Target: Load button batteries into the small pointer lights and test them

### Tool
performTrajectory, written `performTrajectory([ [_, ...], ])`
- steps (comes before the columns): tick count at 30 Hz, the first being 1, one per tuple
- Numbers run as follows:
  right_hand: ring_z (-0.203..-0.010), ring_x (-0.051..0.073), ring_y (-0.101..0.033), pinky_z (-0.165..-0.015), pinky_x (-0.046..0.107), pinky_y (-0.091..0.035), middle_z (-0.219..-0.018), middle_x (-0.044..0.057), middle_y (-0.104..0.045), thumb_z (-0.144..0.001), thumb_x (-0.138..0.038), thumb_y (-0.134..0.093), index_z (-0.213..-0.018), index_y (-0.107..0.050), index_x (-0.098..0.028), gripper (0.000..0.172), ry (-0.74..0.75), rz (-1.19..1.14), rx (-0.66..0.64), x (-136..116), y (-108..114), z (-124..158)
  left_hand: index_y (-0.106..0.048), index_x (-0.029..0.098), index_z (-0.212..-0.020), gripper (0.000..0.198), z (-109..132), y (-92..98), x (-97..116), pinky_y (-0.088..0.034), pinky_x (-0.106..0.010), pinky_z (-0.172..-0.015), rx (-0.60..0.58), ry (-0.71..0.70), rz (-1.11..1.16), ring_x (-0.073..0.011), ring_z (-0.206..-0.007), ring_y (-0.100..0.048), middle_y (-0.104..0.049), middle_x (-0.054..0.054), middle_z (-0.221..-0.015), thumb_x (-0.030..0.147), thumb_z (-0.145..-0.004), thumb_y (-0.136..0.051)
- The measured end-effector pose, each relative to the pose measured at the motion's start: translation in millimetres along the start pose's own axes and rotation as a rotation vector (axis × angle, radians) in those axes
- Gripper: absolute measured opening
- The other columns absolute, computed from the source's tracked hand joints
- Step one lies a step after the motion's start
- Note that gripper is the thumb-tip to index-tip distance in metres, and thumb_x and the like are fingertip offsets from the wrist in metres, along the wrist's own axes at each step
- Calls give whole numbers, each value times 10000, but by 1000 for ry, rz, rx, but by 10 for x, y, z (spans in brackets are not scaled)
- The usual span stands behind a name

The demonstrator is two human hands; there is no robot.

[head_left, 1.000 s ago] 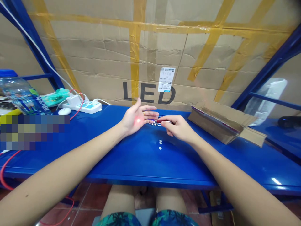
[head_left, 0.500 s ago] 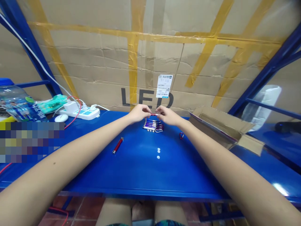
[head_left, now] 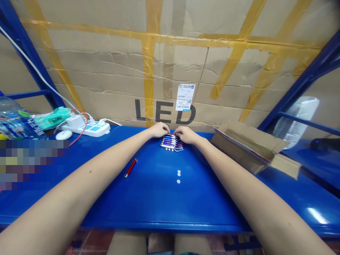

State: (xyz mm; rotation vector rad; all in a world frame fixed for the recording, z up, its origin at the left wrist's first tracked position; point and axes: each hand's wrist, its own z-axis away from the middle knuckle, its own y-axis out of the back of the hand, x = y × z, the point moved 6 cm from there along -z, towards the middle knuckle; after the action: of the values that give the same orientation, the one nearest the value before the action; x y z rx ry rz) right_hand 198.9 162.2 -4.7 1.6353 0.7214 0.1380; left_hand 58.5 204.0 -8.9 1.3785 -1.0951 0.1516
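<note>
We see a row of small pen lights [head_left: 172,143] lying side by side at twelve o'clock on the blue shelf [head_left: 164,198], their long axes running nine-to-three. Left hand [head_left: 158,130] and right hand [head_left: 187,135] pinch the farthest one. One red pen light [head_left: 130,168] lies apart at ten o'clock, unsorted.

Both forearms bare, no sleeves/watch visible; left hand [head_left: 159,130] & right hand [head_left: 187,134] ungloved.

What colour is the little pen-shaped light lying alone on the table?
Red, with a silver tip: the pen light, in the head view.
</note>
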Motion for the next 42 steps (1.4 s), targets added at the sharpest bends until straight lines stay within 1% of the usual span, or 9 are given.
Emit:
performTrajectory([
  [7, -1006, 247, -644, -884, 314, -459, -1079, 124, -733, -903, -121, -448, -1028, -755, -143, 332, -12, -19, 9, -73, -14, 69, -769, 178, -779, 217, 63, -11, 5, -482, -344, -849, -3, 34, -59, -241, -886, -655, -755, -77, -937, 211, -760, -555],
  [14, -1173, 231, -607, -1005, 303, -429, -1273, 118, -669, -967, -156, -395, -1219, -669, -138, 373, -113, 1, 18, -97, 10, 116, -718, 154, -1014, 277, 191, 55, -23, -472, -316, -960, 24, 83, -132, -226, -1051, -644, -714, -85, -1148, 227, -830, -525],
  [20, -1166, 249, -613, -1000, 311, -432, -1253, 126, -678, -958, -139, -399, -1188, -681, -135, 364, -108, 37, 8, -178, -10, 118, -654, 174, -1156, 334, 334, 84, 40, -442, -280, -997, 17, 73, -221, -196, -1150, -604, -664, -67, -1264, 266, -892, -471],
  [25, -1171, 265, -598, -1019, 347, -417, -1252, 163, -665, -951, -152, -403, -1170, -675, -107, 352, -103, 71, 83, -164, 113, 265, -655, 144, -1030, 281, 660, 328, 225, -466, -324, -892, 41, 125, -352, -231, -1030, -626, -693, -120, -1129, 308, -878, -484],
  [27, -1130, 272, -611, -990, 360, -432, -1198, 167, -684, -934, -162, -427, -1115, -693, -107, 326, -110, 75, 168, -114, 249, 415, -660, 149, -900, 242, 915, 457, 324, -477, -339, -796, -18, 151, -421, -243, -885, -640, -711, -122, -978, 355, -829, -554],
  [30, -1018, 248, -647, -910, 340, -462, -1075, 131, -726, -876, -139, -462, -1013, -719, -132, 291, -186, 9, 283, -21, 456, 691, -633, 197, -903, 253, 1369, 516, 395, -474, -300, -680, -331, 249, -592, -216, -794, -639, -710, -76, -939, 423, -803, -578],
  [32, -921, 224, -657, -851, 324, -472, -990, 106, -738, -859, -147, -462, -965, -725, -141, 284, -229, -60, 314, -17, 536, 847, -596, 203, -932, 278, 1642, 513, 396, -480, -276, -601, -504, 374, -531, -200, -702, -645, -705, -58, -824, 456, -817, -566],
  [37, -719, 185, -613, -718, 301, -455, -853, 66, -725, -854, -212, -475, -911, -727, -162, 264, -242, -118, 260, -225, 523, 991, -501, 200, -926, 220, 1867, 444, 398, -510, -270, -515, -553, 551, -386, -209, -621, -670, -681, -46, -708, 387, -834, -572],
  [42, -619, 153, -556, -620, 278, -411, -778, 47, -693, -859, -227, -458, -867, -706, -167, 255, -209, -147, 195, -423, 431, 966, -489, 196, -831, 26, 1779, 202, 509, -453, -238, -466, -547, 469, -465, -197, -515, -657, -672, -30, -584, 209, -853, -486],
])
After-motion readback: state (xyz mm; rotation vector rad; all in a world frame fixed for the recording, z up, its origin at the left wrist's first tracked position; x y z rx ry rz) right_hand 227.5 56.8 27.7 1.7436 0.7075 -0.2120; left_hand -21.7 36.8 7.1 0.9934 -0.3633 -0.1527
